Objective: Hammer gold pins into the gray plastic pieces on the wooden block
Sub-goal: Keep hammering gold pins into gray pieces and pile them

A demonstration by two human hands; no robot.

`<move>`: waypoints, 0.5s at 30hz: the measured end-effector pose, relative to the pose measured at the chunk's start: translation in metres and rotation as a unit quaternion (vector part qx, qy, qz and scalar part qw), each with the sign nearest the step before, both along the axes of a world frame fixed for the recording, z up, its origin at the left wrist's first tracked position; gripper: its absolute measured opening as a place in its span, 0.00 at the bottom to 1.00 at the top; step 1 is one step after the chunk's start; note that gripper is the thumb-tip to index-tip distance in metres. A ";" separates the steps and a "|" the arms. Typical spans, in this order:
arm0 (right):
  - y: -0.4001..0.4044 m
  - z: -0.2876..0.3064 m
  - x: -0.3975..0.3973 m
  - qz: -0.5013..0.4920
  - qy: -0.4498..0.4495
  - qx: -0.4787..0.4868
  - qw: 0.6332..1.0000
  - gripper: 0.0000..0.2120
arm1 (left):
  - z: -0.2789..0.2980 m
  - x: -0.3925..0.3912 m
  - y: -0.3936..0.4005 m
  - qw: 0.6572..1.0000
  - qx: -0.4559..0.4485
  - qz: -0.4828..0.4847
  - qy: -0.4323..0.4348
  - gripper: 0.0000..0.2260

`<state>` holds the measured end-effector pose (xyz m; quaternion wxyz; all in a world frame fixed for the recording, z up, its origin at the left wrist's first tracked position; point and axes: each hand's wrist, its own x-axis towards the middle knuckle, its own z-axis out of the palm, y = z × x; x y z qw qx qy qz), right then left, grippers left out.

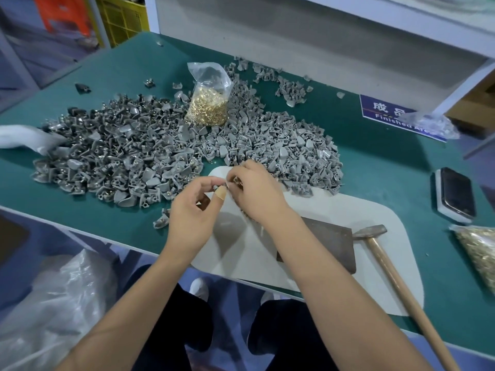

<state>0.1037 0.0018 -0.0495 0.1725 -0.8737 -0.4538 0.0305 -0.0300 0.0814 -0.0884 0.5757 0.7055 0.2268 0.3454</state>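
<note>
My left hand (191,210) and my right hand (254,194) meet above the white mat (375,263), fingertips almost touching. A bandage wraps my left thumb. The right hand's curled fingers hold small gold pins (237,181); what the left fingertips pinch is too small to tell. A dark block (329,243) lies on the mat under my right forearm. The hammer (396,279) rests on the mat at the right, its head beside the block. A big heap of gray plastic pieces (150,148) covers the green table behind my hands, with a bag of gold pins (210,103) standing in it.
A phone (455,194) lies at the right edge, with another bag of gold pins (479,253) below it. A blue "Finished Area" sign (380,111) and a white shelf (348,36) are at the back right. A clear plastic bag (53,303) hangs below the table at the left.
</note>
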 end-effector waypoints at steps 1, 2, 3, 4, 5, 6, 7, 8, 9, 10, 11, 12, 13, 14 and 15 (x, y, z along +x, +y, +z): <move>-0.003 0.000 0.000 0.001 0.001 -0.003 1.000 0.07 | 0.000 0.000 0.000 1.000 0.000 -0.001 0.003 0.06; -0.005 0.001 0.000 0.003 0.001 -0.007 1.000 0.06 | 0.000 0.000 -0.001 1.000 0.004 -0.003 0.007 0.06; -0.007 0.002 0.001 0.003 0.001 -0.012 1.000 0.05 | 0.001 0.000 -0.001 1.000 0.011 -0.006 0.012 0.06; -0.008 0.003 0.001 0.002 -0.001 -0.018 1.000 0.04 | 0.002 0.001 -0.001 1.000 0.021 -0.009 0.016 0.06; -0.009 0.004 0.000 -0.001 -0.006 -0.024 1.000 0.04 | 0.003 0.001 -0.002 0.999 0.031 -0.010 0.017 0.07; -0.010 0.005 -0.001 -0.004 -0.010 -0.031 0.999 0.04 | 0.004 0.002 -0.003 0.999 0.038 -0.009 0.018 0.07; -0.010 0.006 -0.002 -0.005 -0.016 -0.038 0.999 0.04 | 0.004 0.002 -0.003 0.999 0.041 -0.006 0.020 0.07; -0.011 0.007 -0.003 -0.005 -0.023 -0.044 0.999 0.04 | 0.004 0.003 -0.003 0.999 0.040 -0.003 0.023 0.07; -0.012 0.008 -0.004 -0.004 -0.029 -0.051 0.998 0.04 | 0.003 0.003 -0.003 0.999 0.034 0.000 0.027 0.07; -0.013 0.009 -0.005 -0.001 -0.032 -0.057 0.998 0.04 | 0.002 0.003 -0.003 0.999 0.024 0.002 0.031 0.06; -0.014 0.011 -0.006 0.000 -0.031 -0.059 0.998 0.03 | 0.001 0.003 -0.003 0.999 0.013 0.003 0.035 0.06; -0.015 0.013 -0.007 0.000 -0.023 -0.055 0.998 0.03 | 0.001 0.002 -0.003 0.999 0.004 0.002 0.038 0.06; -0.017 0.017 -0.007 -0.002 -0.010 -0.045 0.999 0.04 | 0.001 0.002 -0.003 0.999 0.001 0.002 0.038 0.06; -0.020 0.020 -0.007 -0.005 0.005 -0.030 1.000 0.05 | 0.001 0.003 -0.003 0.999 0.002 0.002 0.036 0.06; -0.024 0.023 -0.006 -0.008 0.014 -0.009 1.000 0.07 | 0.001 0.003 -0.003 0.999 0.004 0.004 0.034 0.06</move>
